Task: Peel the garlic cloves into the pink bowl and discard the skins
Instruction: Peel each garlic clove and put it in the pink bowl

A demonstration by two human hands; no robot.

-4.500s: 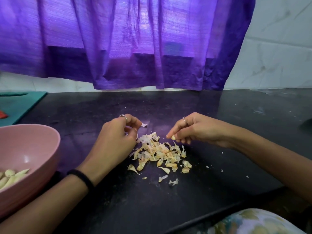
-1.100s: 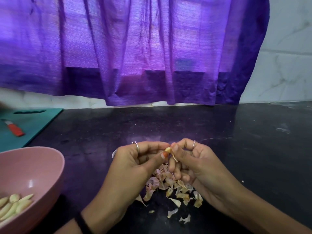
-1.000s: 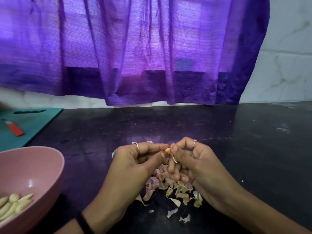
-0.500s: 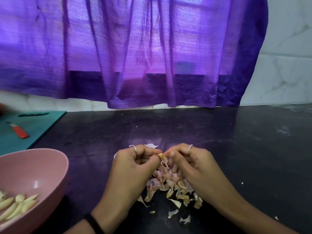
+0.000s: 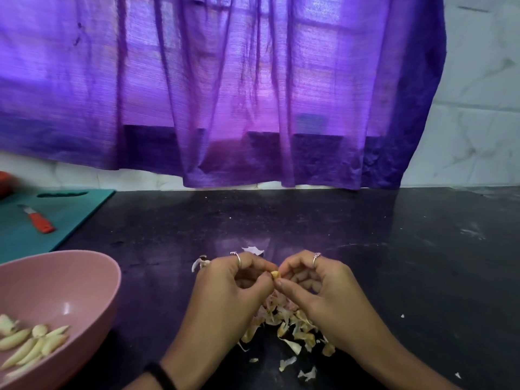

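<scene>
At the near edge of the black table (image 5: pixel 394 249), a little left of its middle, both forearms come in; the left wrist wears a dark band (image 5: pixel 161 375). Between the forearms lies a pile of garlic skins (image 5: pixel 284 325), pale yellow and pinkish, with a few loose flakes closer to the near edge.

Just above this pile the two hands meet. The left hand (image 5: pixel 225 291) has its fingers curled, and its thumb and forefinger pinch a small garlic clove (image 5: pixel 275 274). The right hand (image 5: pixel 318 288) is curled in the same way, and its thumb and forefinger pinch the same clove from the other side, so the fingertips of both hands touch around it. Only a small yellowish part of the clove is visible. Each hand wears a thin ring.

At the near left corner stands the pink bowl (image 5: pixel 70 277), cut by the picture edge. Inside it lie several peeled cloves (image 5: pixel 31 344), long and pale.

Two more skin pieces (image 5: pixel 254 250) lie on the table just behind the hands.

Farther along the left edge is a teal cutting board (image 5: pixel 70 218), and on it a small knife with an orange handle (image 5: pixel 39 222). Behind the far edge hangs a purple curtain (image 5: pixel 225 94), with a white tiled wall (image 5: pixel 478 122) at its right.
</scene>
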